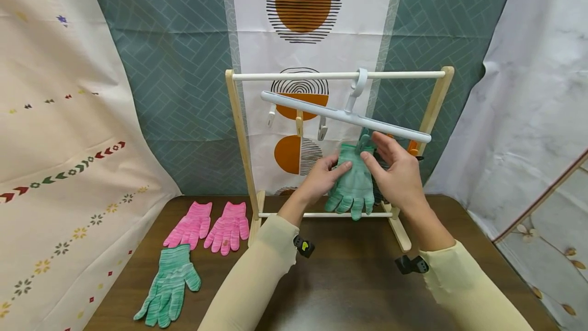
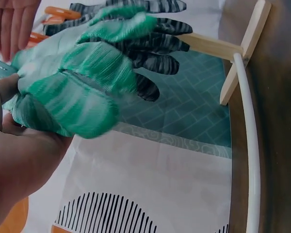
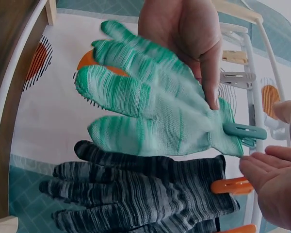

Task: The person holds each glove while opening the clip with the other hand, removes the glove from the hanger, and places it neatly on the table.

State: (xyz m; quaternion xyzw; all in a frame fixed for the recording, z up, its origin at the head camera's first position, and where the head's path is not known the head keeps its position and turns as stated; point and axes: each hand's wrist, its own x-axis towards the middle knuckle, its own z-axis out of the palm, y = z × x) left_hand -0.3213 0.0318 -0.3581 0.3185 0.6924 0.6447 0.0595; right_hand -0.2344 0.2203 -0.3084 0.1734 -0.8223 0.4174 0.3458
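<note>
Green glove hangs pegged from a tilted hanger

The green glove [image 1: 356, 180] hangs fingers-down beneath the right-hand half of the pale hanger [image 1: 312, 108], its cuff caught in a teal peg [image 3: 245, 131]; the left hand [image 1: 323, 180] pinches it, thumb laid on the front near the cuff; the right hand [image 1: 398, 170] is unfurled and grips nothing, its fingers close beside the cuff and peg, though whether they touch I cannot tell.

The hanger hooks over the white top bar [image 1: 294, 76] of a wooden rack [image 1: 240, 126] and slopes down to the right; a white peg [image 1: 271, 115], a cream peg [image 1: 299, 122] and a grey peg [image 1: 322, 127] dangle along its higher side; just beside the green glove hangs a black-and-grey glove [image 3: 136, 189], an orange peg [image 3: 230, 186] on its cuff.

On the brown worktop [image 1: 344, 280], left of the rack, two pink gloves [image 1: 228, 229] lie side by side; a second green glove [image 1: 172, 285] lies flat in front of them; patterned cloth [image 1: 174, 116] hangs behind.
</note>
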